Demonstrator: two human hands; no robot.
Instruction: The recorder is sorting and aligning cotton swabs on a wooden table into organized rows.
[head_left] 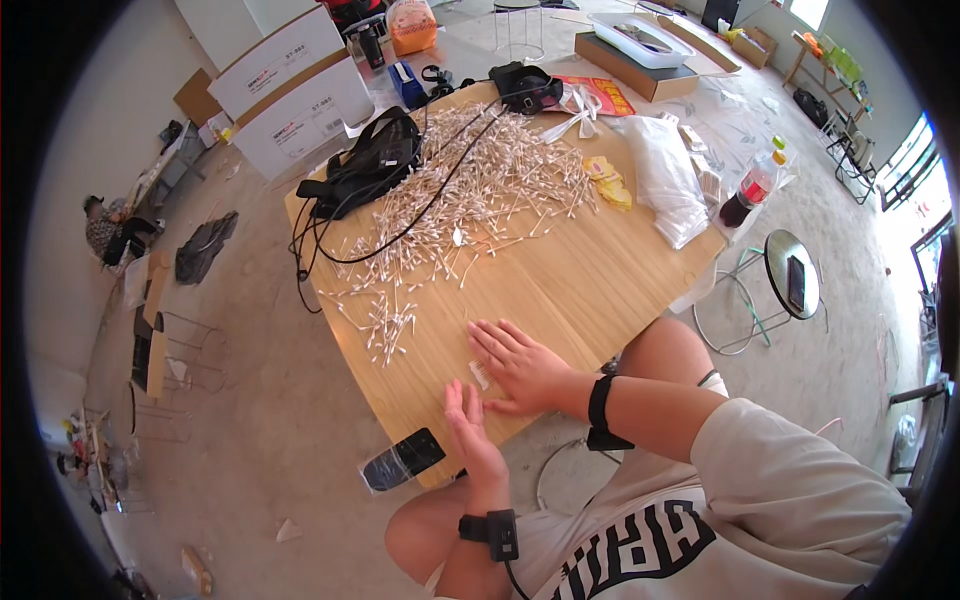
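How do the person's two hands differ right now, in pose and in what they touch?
The right hand lies flat, palm down on the wooden table, fingers spread. The left hand stands on edge, fingers together, near a small clear packet. Both hold nothing and wear black wrist straps.

A pale speckled floor (270, 430) surrounds a light wooden table (570, 280) at centre. At ten o'clock, a plain white wall (90, 150); at eleven, large white cardboard boxes (290, 90). At one o'clock, a flat brown box (640, 72) carrying a white tray (640, 38). At three o'clock, bright windows (915, 165) admit daylight, with a round wire-legged stool (790, 272) beside the table. Wire stool frames (190, 350) stand at nine o'clock.
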